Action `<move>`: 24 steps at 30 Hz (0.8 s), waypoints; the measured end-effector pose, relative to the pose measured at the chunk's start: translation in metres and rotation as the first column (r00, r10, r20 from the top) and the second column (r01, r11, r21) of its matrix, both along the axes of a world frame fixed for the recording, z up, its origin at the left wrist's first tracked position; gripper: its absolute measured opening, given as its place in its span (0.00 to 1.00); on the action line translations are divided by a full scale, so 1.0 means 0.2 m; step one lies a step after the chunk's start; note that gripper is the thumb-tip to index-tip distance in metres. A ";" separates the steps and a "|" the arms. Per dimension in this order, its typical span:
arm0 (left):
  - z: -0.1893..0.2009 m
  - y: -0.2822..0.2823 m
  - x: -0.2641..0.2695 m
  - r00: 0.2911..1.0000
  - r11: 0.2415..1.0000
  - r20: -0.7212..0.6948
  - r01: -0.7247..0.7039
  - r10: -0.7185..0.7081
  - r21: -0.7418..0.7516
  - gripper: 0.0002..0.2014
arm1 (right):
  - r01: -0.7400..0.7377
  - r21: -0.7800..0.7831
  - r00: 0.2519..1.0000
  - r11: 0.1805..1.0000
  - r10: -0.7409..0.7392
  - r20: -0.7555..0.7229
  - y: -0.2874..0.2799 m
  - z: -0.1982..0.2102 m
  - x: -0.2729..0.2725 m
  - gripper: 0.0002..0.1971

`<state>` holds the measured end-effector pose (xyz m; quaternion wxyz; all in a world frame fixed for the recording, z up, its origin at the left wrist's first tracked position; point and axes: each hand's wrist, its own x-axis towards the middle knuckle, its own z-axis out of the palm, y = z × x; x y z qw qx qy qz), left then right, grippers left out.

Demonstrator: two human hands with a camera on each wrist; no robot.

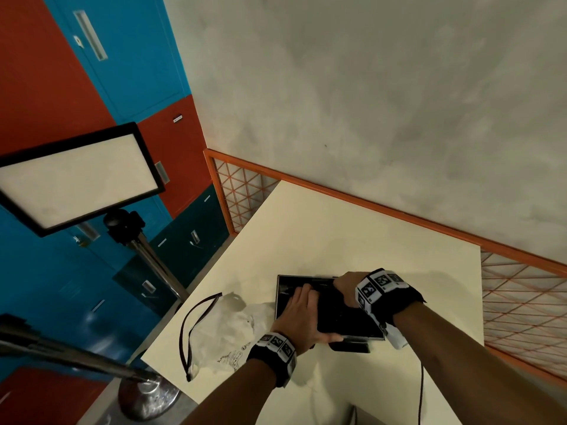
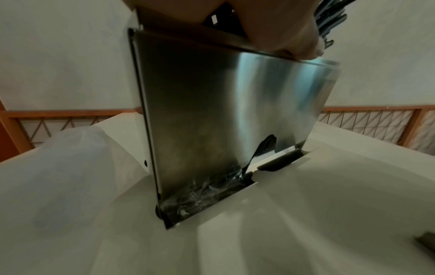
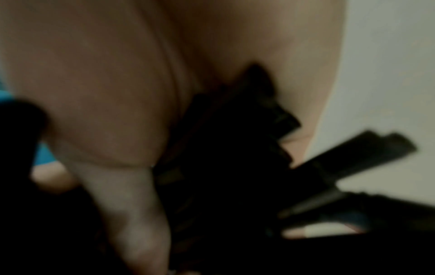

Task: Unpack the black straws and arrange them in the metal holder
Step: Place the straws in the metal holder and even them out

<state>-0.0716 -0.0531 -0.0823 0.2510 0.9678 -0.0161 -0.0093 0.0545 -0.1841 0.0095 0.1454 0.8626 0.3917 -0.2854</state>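
The metal holder stands on the white table, and its brushed steel front fills the left wrist view. My left hand lies over its open top with straight fingers, the thumb pressing on the front rim. My right hand grips a bundle of black straws at the holder's far right side. Straw ends stick up past the rim. Up close, my right palm curls round the straws. Crumpled clear wrap sits in the holder's bottom slot.
An empty clear plastic bag with a black strip lies left of the holder. A dark flat object lies at the holder's near side. An orange mesh fence borders the table. A light panel on a stand is off to the left.
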 end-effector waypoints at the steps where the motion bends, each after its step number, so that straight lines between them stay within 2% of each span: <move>1: 0.01 0.00 0.01 1.000 0.999 0.022 -0.022 0.022 -0.025 0.49 | 0.013 -0.003 1.000 1.000 -0.013 0.009 -0.01 0.00 0.02 0.03; 4: 0.03 0.02 0.05 0.992 0.993 0.066 -0.101 0.105 -0.058 0.49 | 0.016 0.032 1.000 0.999 -0.016 0.001 -0.03 0.02 0.08 0.07; 7: 0.05 0.03 0.09 0.990 0.992 0.109 -0.099 0.090 0.080 0.47 | -0.022 0.077 0.999 0.997 0.024 -0.027 -0.04 0.05 0.09 0.10; 10: 0.08 0.04 0.13 0.994 0.991 0.093 -0.063 0.052 0.119 0.44 | -0.019 0.107 0.999 0.994 0.024 -0.042 -0.06 0.05 0.09 0.10; 14: 0.12 0.06 0.21 0.994 0.997 -0.086 0.074 -0.072 0.016 0.43 | -0.017 0.113 0.998 0.993 0.024 -0.059 -0.09 0.09 0.10 0.17; 16: 0.15 0.07 0.26 0.969 0.992 -0.221 0.098 -0.113 -0.077 0.42 | -0.017 0.148 0.998 0.989 0.024 -0.050 -0.10 0.10 0.10 0.17; 18: 0.16 0.07 0.28 0.941 0.989 -0.313 0.102 -0.132 -0.110 0.40 | 0.004 0.160 0.999 0.987 0.004 -0.051 -0.12 0.10 0.11 0.16; 20: 0.15 0.07 0.30 0.923 0.989 -0.361 0.102 -0.135 -0.107 0.37 | 0.056 0.164 0.996 0.985 -0.044 -0.075 -0.14 0.10 0.13 0.18; 22: 0.15 0.08 0.31 0.913 0.989 -0.388 0.089 -0.129 -0.118 0.34 | 0.177 0.188 0.975 0.966 -0.147 -0.166 -0.18 0.10 0.17 0.21; 24: 0.15 0.10 0.32 0.911 0.989 -0.394 0.082 -0.124 -0.120 0.32 | 0.360 0.235 0.905 0.903 -0.276 -0.324 -0.25 0.10 0.20 0.21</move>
